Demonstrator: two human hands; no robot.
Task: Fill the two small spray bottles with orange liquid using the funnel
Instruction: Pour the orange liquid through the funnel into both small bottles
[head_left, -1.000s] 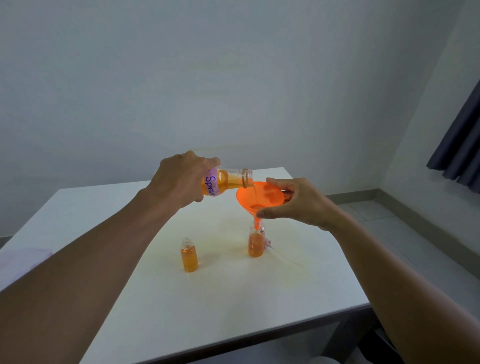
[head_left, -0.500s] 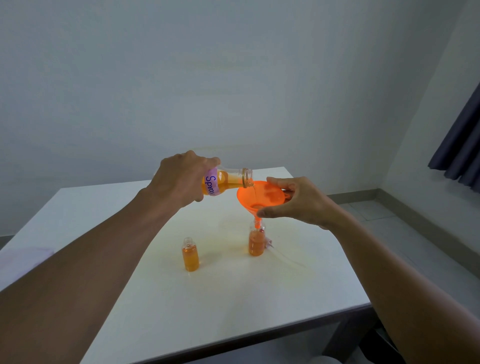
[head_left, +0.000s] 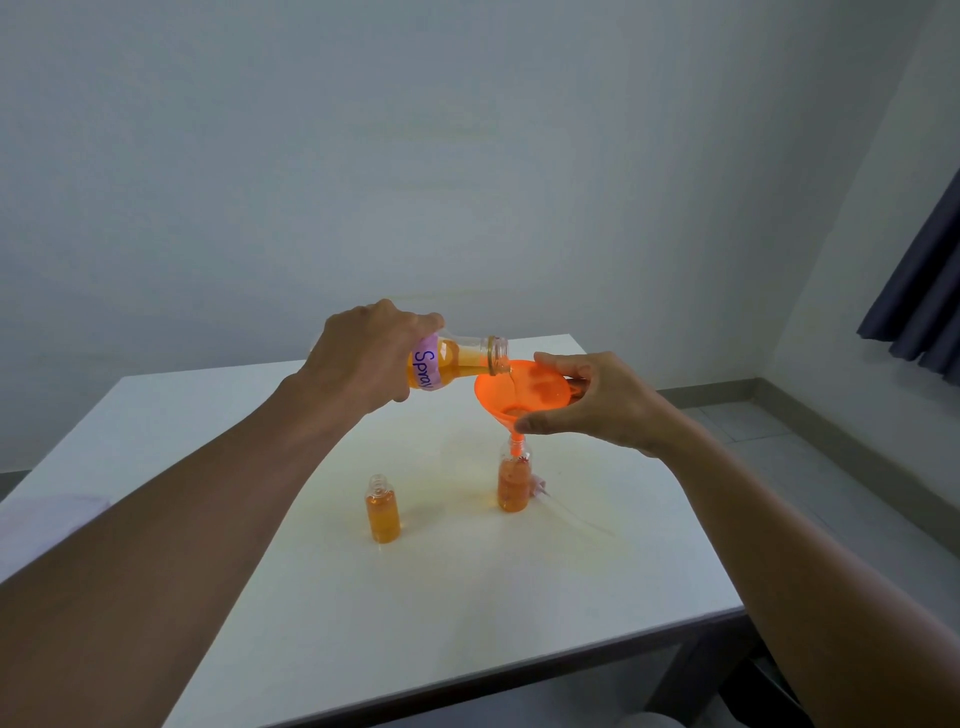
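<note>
The big bottle (head_left: 460, 361) is gripped by the left hand (head_left: 363, 358) and tipped over the funnel (head_left: 535, 389), which is pinched at its rim by the right hand (head_left: 597, 402); the spout is seated in the far bottle (head_left: 514, 486), judged almost full; overflow is risked if pouring is prolonged; the near bottle (head_left: 384, 514) is seen filled at its 8 o'clock.

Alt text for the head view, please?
The left hand pours orange liquid from a labelled bottle into the funnel, which the right hand holds in one small bottle; a second small bottle stands nearby, uncapped.
</note>
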